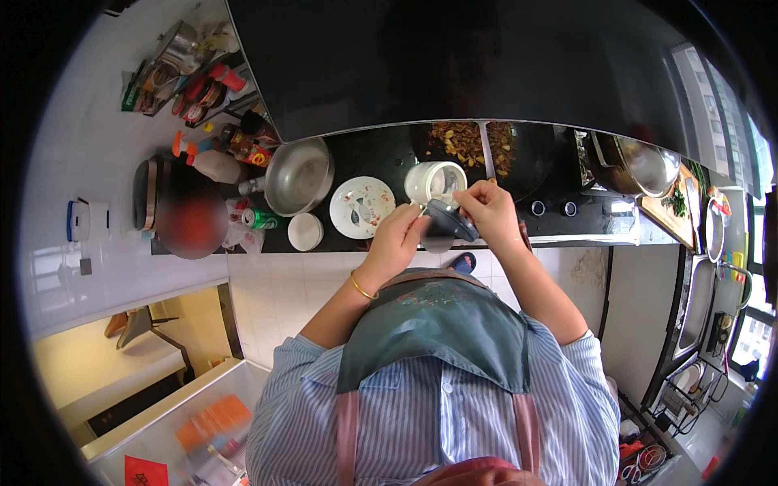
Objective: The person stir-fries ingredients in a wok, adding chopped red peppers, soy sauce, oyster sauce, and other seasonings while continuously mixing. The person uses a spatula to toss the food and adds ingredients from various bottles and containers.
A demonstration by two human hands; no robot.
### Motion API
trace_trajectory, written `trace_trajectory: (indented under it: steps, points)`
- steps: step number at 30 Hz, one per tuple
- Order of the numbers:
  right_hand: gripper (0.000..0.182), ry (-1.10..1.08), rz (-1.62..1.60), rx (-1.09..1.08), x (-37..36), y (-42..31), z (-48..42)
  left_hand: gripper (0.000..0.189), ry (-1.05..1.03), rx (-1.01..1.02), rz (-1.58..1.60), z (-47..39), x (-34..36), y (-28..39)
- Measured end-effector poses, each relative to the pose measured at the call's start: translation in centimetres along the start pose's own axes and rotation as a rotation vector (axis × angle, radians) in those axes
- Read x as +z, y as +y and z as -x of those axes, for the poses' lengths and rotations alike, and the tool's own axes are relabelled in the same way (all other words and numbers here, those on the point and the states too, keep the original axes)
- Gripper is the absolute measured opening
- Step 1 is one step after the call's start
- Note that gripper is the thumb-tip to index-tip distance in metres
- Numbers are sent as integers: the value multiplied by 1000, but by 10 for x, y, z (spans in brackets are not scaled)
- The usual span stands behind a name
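Note:
Both my hands are in front of me over the near edge of the black cooktop. My left hand (392, 243) has its thumb and fingers closed at the handle side of a white ceramic jar (419, 182), which is tipped with its mouth towards the right. My right hand (491, 212) is at the jar's mouth, its fingers pinched on something small, perhaps a spoon, and a dark round lid (453, 220) lies against its palm side. Beyond the jar, a wok (535, 164) holds a chopped brown food (459, 143), with a spatula (487, 152) standing in it.
A white plate with fish drawings (346, 193), a white bowl (305, 232), a steel basin (299, 176) and a green can (259, 219) stand left. A metal pot (644, 167) and a wooden cutting board (668, 212) are right. The black range hood (462, 61) overhangs the stove.

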State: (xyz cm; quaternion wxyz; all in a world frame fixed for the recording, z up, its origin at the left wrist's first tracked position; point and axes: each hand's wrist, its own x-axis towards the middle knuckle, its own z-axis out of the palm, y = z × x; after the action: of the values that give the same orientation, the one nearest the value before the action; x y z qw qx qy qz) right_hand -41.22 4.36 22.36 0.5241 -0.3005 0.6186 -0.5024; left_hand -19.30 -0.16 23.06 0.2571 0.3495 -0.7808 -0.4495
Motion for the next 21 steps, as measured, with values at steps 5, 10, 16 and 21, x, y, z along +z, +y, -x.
trace_trajectory:
  steps: [5,10,16,21]
  points:
    - [22,54,-142,68,-6,-31,-1,24,-18,-58,191,2,-3,-17]
    - [21,73,-207,92,-16,-47,-9,26,7,-169,320,-1,-7,-18]
    - [28,321,223,-132,-49,-46,-51,32,54,-169,318,4,-10,-39]
    - [32,435,811,-255,-64,-42,-53,31,62,-185,310,11,-11,-47]
